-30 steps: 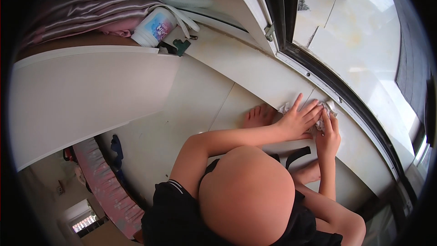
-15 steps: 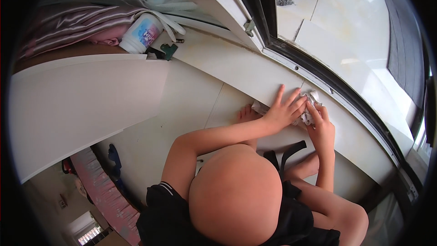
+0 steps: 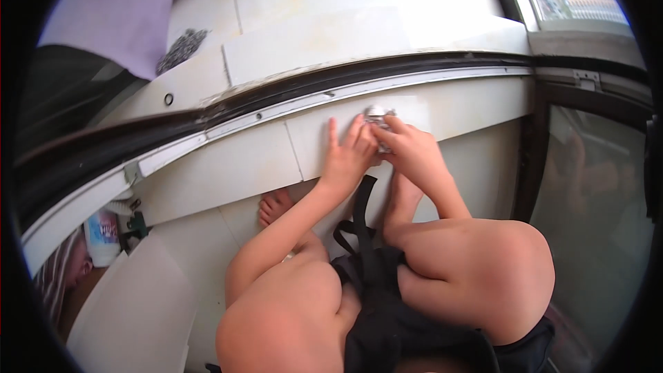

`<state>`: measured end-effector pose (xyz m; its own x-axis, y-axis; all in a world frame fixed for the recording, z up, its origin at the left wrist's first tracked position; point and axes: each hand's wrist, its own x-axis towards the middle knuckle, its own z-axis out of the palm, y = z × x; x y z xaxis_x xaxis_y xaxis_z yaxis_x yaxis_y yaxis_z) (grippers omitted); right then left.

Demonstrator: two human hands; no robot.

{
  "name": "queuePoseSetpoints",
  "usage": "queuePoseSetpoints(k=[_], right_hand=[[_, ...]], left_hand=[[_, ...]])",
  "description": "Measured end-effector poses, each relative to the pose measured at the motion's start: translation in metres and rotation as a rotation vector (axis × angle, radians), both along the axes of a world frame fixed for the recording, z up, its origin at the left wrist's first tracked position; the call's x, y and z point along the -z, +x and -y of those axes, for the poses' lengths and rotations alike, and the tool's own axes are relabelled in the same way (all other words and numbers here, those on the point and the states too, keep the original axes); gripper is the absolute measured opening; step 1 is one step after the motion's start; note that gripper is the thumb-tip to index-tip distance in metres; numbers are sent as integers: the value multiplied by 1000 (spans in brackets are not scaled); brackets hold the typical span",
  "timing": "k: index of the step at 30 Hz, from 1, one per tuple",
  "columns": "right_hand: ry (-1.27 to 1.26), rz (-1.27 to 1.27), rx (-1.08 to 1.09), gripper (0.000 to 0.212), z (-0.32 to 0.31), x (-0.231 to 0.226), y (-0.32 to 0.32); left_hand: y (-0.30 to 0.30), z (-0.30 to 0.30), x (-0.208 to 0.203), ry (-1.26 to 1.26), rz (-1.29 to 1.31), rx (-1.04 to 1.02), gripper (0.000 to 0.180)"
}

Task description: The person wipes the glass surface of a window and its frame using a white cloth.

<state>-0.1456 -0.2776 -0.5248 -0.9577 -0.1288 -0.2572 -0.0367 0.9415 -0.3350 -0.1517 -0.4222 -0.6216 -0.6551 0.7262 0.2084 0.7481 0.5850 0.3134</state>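
Note:
A crumpled white-and-grey cloth rests on a white tiled ledge that runs along a door track. My left hand has its outer fingers stretched over the ledge, while its inner fingers and thumb close on the cloth's left side. From the right, my right hand grips the same cloth with bent fingers. Part of the cloth is hidden under the fingers of both hands, which almost touch each other. Below the ledge, my bare feet stand on the floor between my bent knees.
Behind the ledge runs a dark and white metal track. A glass panel in a dark frame stands at the right. At lower left are a white tub, a dark green clip and a white panel. A black strap hangs between my knees.
The view has swung to the right, so the ledge now lies more level across it. Both hands stay at the cloth, and the left hand's fingers have drawn in closer to it.

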Motion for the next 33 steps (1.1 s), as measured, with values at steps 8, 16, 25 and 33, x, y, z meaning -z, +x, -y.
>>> queuePoseSetpoints(k=[8, 16, 25, 33], right_hand=[[-411, -259, -331, 37, 80, 53, -13], [-308, -143, -481, 49, 87, 46, -17], [-7, -128, -18, 59, 23, 26, 29], [-62, -159, 21, 47, 23, 33, 30]], left_hand=[[6, 130, -8, -341, -181, -105, 63], [13, 120, -13, -368, -152, -202, 39], [17, 15, -8, -98, -195, -105, 35], [14, 19, -15, 61, -16, -72, 31]])
